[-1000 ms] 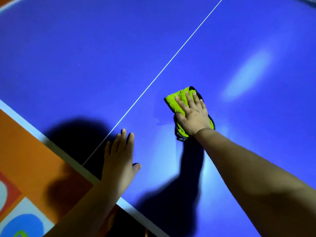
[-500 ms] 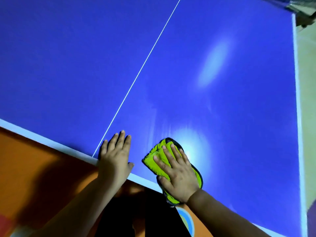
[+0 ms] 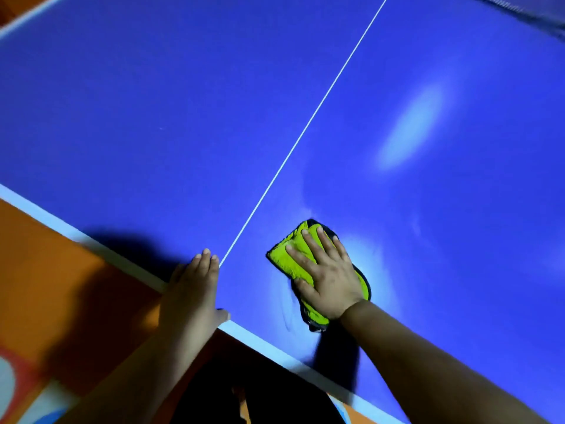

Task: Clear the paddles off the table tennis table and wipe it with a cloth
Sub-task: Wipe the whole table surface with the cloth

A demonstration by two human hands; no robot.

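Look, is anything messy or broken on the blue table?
Nothing stands out. The right hand presses the green cloth flat on the table; the left hand rests at its edge. Pale patches look like light reflections.

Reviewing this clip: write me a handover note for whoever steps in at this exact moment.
Left hand: flat on the table edge, by the white centre line's end, holding nothing.
Right hand: fingers straight, pressing the green cloth on the table, right of the line, near the edge.
Done: no paddles in view; wiping underway.
Left: finish wiping; which parts are already wiped cannot be told.
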